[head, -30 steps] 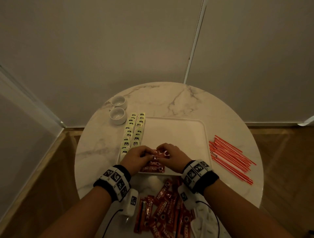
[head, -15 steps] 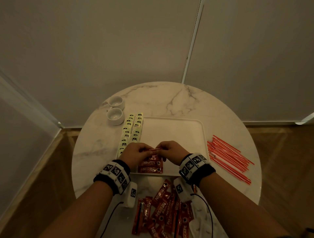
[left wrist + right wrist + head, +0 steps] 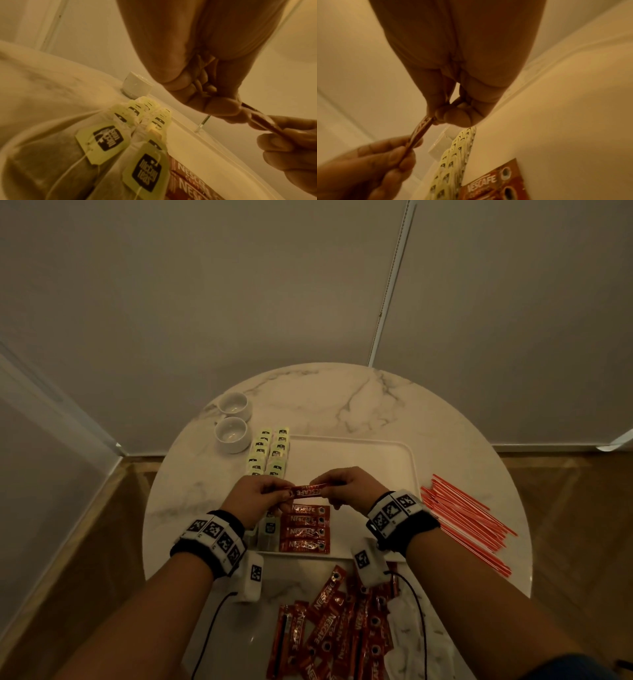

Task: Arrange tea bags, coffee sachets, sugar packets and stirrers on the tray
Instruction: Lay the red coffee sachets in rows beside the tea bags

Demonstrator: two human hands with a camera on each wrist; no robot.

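Both hands, left hand [image 3: 255, 498] and right hand [image 3: 346, 487], pinch a coffee sachet [image 3: 306, 491] by its ends above the tray [image 3: 376, 453]; fingers clamped. Lower it level, flush beside the sachet row [image 3: 305, 529].

Red coffee sachets [image 3: 305, 530] with white lettering, pale-green tea bags [image 3: 269, 455] with black logos, red-and-white striped stirrers [image 3: 466, 522], white tray [image 3: 359, 453], grey-veined white marble table [image 3: 342, 398], white cups [image 3: 233, 434].

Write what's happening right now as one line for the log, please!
left hand: pinches coffee sachet | right hand: pinches other end | sachet: above tray | laid sachets: four | stirrers: off tray
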